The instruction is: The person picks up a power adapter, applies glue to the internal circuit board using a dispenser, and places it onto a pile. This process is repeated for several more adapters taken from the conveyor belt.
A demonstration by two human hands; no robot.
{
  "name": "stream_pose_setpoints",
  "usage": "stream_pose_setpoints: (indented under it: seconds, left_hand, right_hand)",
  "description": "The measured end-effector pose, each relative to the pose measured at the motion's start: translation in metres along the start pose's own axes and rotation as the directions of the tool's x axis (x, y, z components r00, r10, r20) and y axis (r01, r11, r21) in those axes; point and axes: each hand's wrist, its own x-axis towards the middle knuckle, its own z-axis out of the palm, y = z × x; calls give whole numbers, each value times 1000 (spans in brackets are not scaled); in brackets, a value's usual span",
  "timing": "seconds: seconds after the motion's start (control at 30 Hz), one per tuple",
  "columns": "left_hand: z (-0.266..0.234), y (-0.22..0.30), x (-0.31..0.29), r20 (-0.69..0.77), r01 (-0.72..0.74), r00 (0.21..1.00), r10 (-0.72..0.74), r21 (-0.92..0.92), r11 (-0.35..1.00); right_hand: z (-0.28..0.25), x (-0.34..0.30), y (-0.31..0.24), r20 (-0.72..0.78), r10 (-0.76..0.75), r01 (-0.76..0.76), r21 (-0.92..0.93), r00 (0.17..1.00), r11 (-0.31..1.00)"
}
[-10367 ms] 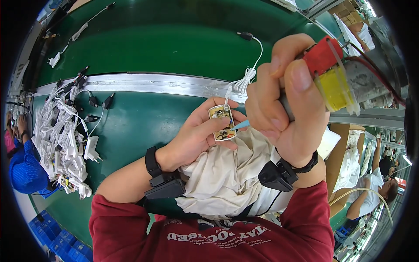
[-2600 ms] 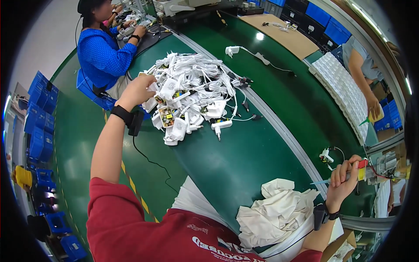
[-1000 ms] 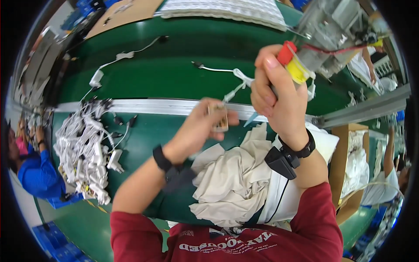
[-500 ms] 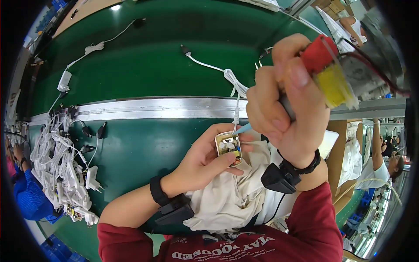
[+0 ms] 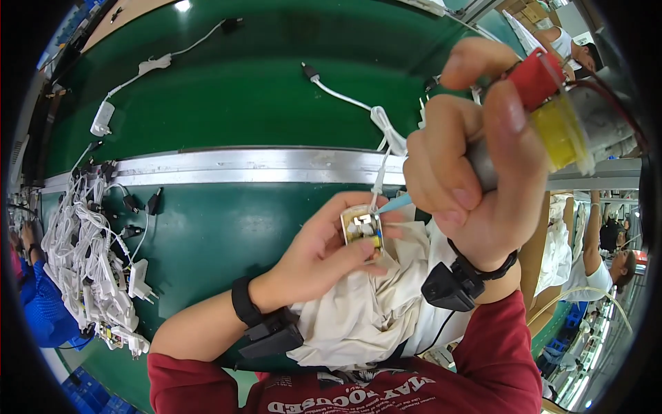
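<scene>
My left hand (image 5: 310, 259) is closed around an opened white power adapter (image 5: 362, 222); its circuit board with small components faces up, and my thumb presses on the near end. A white cord (image 5: 383, 169) runs from the adapter's far end over the metal rail to a black plug on the far bench. In my right hand (image 5: 476, 162) is a hand-held dispenser (image 5: 560, 134) with red, yellow and grey parts and dark wires. Its blue tapered nozzle (image 5: 396, 203) points at the far right corner of the board; whether it touches cannot be made out.
A pile of white adapters and cords (image 5: 89, 255) lies at left. Another corded adapter (image 5: 102, 119) is on the far green bench, beyond the metal rail (image 5: 255, 160). Pale cloth (image 5: 358, 310) covers my lap. A cardboard box (image 5: 545, 276) stands at right; other people are nearby.
My right hand and the dispenser have shifted a little to the right. The cord on the far bench has slid slightly right too. My left hand still grips the adapter.
</scene>
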Motion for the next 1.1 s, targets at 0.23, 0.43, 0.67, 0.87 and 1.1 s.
stream_pose_setpoints:
  seconds: [0.23, 0.43, 0.67, 0.87, 1.1]
  left_hand:
    - [-6, 14, 2, -173, -52, 985, 20, -188, 981]
    - [-7, 10, 1, -137, -92, 988, 64, -204, 975]
    - [-7, 9, 1, -148, -101, 986, 71, -206, 973]
    - [-10, 5, 3, -50, -94, 995, 83, -331, 939]
    - [-12, 3, 3, 37, -86, 993, 112, -429, 899]
  right_hand:
    - [11, 0, 1, 96, 44, -67, 262, 994, 963]
    - [-9, -1, 10, 368, -66, -44, 283, 927, 958]
    - [1, -15, -5, 177, 119, -163, 259, 977, 952]
    - [14, -20, -13, 120, 194, -211, 156, 974, 965]
    - [20, -19, -11, 173, 188, -193, 13, 967, 981]
